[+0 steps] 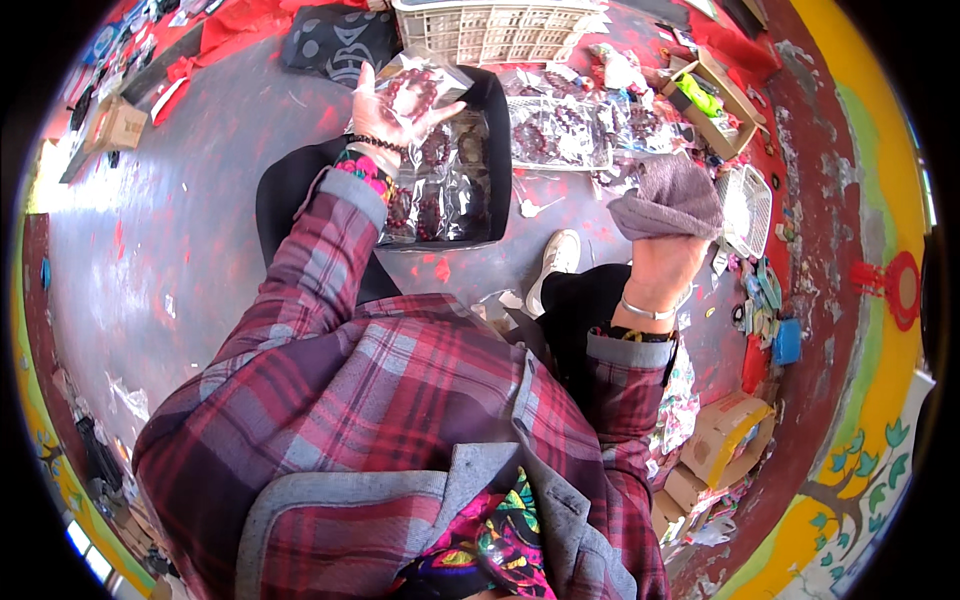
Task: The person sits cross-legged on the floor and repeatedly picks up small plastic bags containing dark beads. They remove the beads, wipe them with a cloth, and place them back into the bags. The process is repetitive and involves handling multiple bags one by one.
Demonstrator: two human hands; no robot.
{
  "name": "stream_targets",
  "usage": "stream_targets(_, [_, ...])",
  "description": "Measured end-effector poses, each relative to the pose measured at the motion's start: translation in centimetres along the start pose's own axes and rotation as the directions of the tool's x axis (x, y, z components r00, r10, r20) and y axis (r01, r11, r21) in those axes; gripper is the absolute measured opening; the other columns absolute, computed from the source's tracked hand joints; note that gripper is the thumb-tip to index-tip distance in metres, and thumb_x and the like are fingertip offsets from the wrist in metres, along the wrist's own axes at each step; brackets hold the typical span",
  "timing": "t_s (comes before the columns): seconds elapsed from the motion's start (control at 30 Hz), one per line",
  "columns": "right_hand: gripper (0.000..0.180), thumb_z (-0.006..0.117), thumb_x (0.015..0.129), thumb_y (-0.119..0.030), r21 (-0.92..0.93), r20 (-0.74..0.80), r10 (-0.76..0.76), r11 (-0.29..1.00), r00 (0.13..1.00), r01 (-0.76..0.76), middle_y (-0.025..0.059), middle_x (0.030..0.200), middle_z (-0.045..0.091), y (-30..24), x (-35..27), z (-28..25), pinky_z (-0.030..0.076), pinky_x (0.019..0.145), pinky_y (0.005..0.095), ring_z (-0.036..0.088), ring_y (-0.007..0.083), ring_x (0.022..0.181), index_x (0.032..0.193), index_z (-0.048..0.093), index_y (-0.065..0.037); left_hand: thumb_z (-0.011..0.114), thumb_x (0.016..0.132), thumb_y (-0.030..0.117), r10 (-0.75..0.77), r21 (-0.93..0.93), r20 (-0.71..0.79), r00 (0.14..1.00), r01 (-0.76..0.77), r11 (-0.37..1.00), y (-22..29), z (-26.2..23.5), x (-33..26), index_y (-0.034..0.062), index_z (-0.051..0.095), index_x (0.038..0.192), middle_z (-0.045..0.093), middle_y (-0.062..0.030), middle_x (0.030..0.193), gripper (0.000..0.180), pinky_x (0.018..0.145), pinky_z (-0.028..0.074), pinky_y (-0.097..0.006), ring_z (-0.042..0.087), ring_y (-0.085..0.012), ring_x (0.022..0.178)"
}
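On my left hand [375,122], fingers spread, rests a clear-bagged bracelet of dark red beads [412,93]. The bag covers part of the palm and some fingers. Right below it is a black box [497,150], holding several more bagged bead bracelets [428,213] in rows. Off to the right, my right hand [665,268] is closed around a greyish-purple cloth [672,197], which drapes over and hides the fingers. A bead bracelet circles my left wrist and a silver bangle my right one.
Beyond the box stands a beige plastic crate [500,32]. A white basket [560,140] of bagged bracelets sits right of the box, with a cardboard box [712,105] farther right. Another white basket [745,210] is near the right wall. A dark patterned bag [338,42] lies behind my left hand.
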State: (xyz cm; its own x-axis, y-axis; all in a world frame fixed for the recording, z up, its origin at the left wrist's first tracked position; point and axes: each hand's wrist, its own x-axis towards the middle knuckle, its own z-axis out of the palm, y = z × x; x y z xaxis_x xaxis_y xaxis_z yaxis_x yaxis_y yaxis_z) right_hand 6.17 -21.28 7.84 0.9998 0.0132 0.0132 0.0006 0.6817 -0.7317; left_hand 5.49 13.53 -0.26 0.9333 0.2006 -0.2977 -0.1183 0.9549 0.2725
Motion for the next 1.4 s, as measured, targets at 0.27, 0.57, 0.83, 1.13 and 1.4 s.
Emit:
stream_targets(0.27, [0.043, 0.042, 0.096, -0.032, -0.101, -0.012, 0.086, 0.991, 0.996, -0.087, 0.0123, 0.128, 0.05, 2.4, 1.1, 0.0, 0.044, 0.094, 0.0433, 0.052, 0.0276, 0.114, 0.129, 0.046, -0.004, 0.052, 0.084, 0.054, -0.056, -0.023, -0.419, 0.906, 0.051, 0.998, -0.9, -11.3, 3.8, 0.0127, 0.062, 0.088, 0.063, -0.0115, 0.088, 0.043, 0.081, 0.045, -0.059, 0.059, -0.0328, 0.081])
stream_targets(0.57, [0.057, 0.042, 0.093, -0.041, -0.233, 0.015, 0.229, 0.947, 0.973, -0.219, 0.0163, 0.129, 0.049, 4.2, 2.8, 0.8, 0.047, 0.089, 0.0482, 0.053, 0.0332, 0.11, 0.131, 0.041, 0.003, 0.049, 0.085, 0.039, 0.102, 0.22, -0.437, 0.894, -0.005, 0.976, 0.9, -21.4, 7.2, 0.0168, 0.062, 0.096, 0.062, 0.0003, 0.079, 0.028, 0.055, 0.042, -0.038, 0.057, -0.0203, 0.07])
stream_targets(0.83, [0.053, 0.042, 0.095, -0.034, -0.259, -0.027, 0.303, 0.918, 0.953, -0.299, 0.0165, 0.135, 0.044, 5.0, 3.0, 2.5, 0.033, 0.105, 0.047, 0.043, 0.0307, 0.124, 0.134, 0.038, 0.001, 0.057, 0.077, 0.03, 0.417, 0.934, 0.248, 0.874, -0.102, -0.341, 2.2, -26.0, 12.7, 0.0098, 0.048, 0.132, 0.049, -0.0222, 0.129, 0.059, 0.101, 0.036, -0.038, 0.046, -0.0367, 0.119])
stream_targets(1.13, [0.05, 0.043, 0.095, -0.032, -0.123, -0.081, 0.35, 0.926, 0.933, -0.357, 0.0158, 0.137, 0.04, 5.8, 3.2, 2.1, 0.032, 0.106, 0.0466, 0.04, 0.0309, 0.126, 0.134, 0.038, -0.002, 0.06, 0.072, 0.025, 0.083, 0.713, 0.229, 0.97, -0.109, -0.693, -0.8, -22.2, 14.9, 0.0119, 0.047, 0.131, 0.037, -0.0201, 0.141, 0.062, 0.107, 0.03, -0.04, 0.034, -0.0358, 0.13])
stream_targets(1.4, [0.051, 0.042, 0.095, -0.031, -0.932, -0.126, 0.317, 0.287, 0.94, -0.222, 0.0174, 0.134, 0.043, 6.1, 2.8, 2.0, 0.031, 0.106, 0.0475, 0.042, 0.0319, 0.124, 0.134, 0.037, 0.002, 0.062, 0.066, 0.018, -0.737, 0.188, 0.226, 0.636, -0.771, -0.608, -1.5, -16.7, 22.1, 0.0133, 0.05, 0.127, 0.039, -0.0107, 0.141, 0.063, 0.097, 0.037, -0.046, 0.029, -0.0264, 0.135])
